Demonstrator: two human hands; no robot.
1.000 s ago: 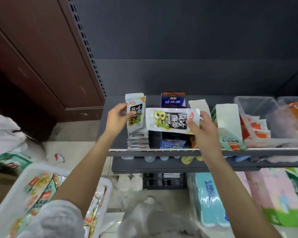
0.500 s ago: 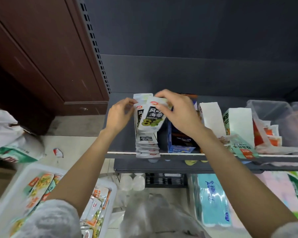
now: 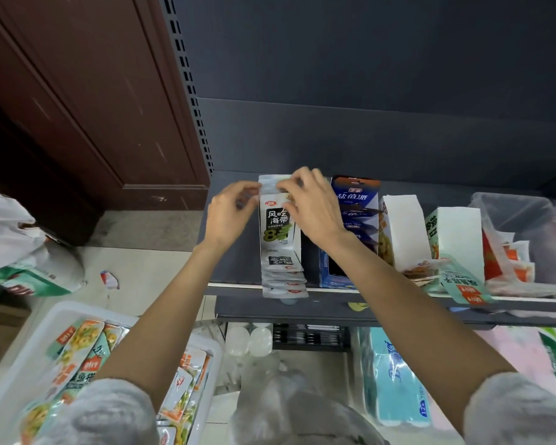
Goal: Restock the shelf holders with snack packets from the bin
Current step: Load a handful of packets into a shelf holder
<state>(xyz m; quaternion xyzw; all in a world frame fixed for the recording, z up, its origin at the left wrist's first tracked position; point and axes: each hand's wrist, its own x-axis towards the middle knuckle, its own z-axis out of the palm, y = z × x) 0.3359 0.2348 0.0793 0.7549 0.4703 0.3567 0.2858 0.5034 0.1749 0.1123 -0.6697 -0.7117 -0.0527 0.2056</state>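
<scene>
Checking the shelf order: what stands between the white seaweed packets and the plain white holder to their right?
In the head view, the blue holder of dark packets stands between the seaweed packets and the white holder; the right hand reaches across its front.

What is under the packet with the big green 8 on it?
Under the top seaweed packet, more matching packets lie stacked, their bottom edges fanning out. Both hands touch its top end. How far down the stack goes is hidden.

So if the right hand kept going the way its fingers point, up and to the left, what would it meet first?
The right hand already has its grip on the top of the white seaweed packet. Pushed further, it would probably meet the left hand at the packet's other edge, though depth is unclear.
</scene>
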